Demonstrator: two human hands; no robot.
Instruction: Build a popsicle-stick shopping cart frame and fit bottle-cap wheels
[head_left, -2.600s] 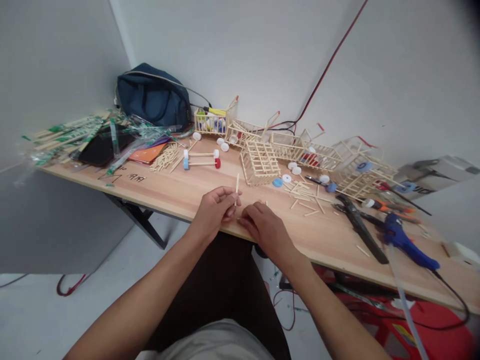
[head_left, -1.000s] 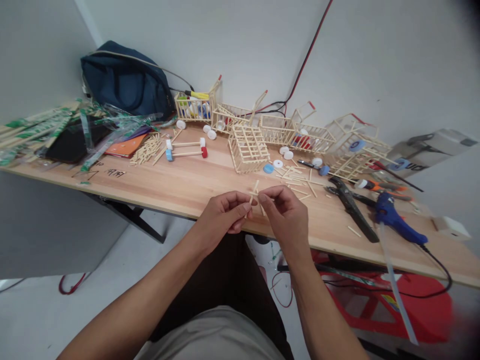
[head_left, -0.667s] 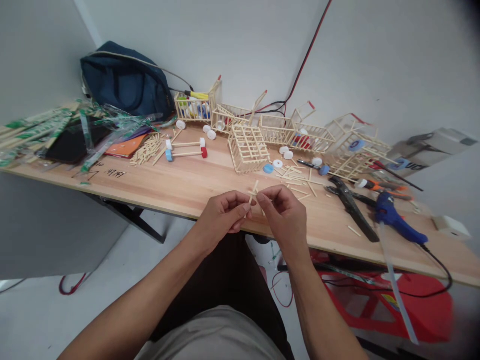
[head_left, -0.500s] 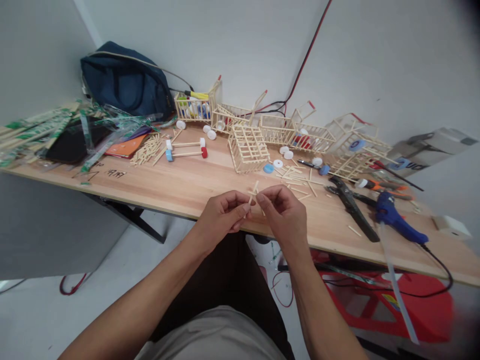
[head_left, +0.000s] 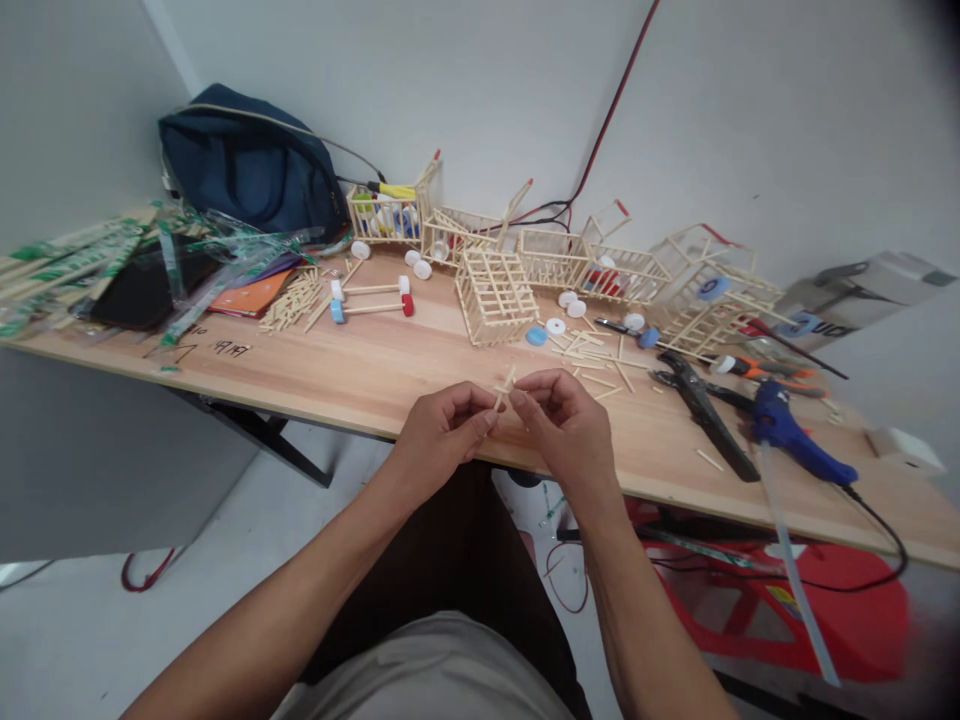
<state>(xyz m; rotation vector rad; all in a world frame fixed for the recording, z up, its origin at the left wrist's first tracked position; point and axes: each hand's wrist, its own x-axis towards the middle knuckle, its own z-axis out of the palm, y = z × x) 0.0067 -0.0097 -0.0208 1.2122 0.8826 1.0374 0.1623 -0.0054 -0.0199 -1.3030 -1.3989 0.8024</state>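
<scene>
Sticks [head_left: 507, 384], little wooden ones, are sitting between your two hands, just above the near edge of the table [head_left: 360, 365]. Going from left to right: on the far left, green wrappers [head_left: 112, 260] are lying in a pile, and a blue bag [head_left: 251, 170] is leaning on the wall behind them. Near those, two stick axles with bottle-cap wheels [head_left: 371, 297] are lying flat. Your left hand [head_left: 442, 435] is pinching one stick with its fingertips pressed together. Your right hand [head_left: 566, 425] is pinching a second stick, and the two sticks are crossing where your fingers meet. Farther back, stick baskets [head_left: 491, 290] are standing in a row. To the right, black pliers [head_left: 701, 410] are lying just beside a blue glue gun [head_left: 799, 445].
</scene>
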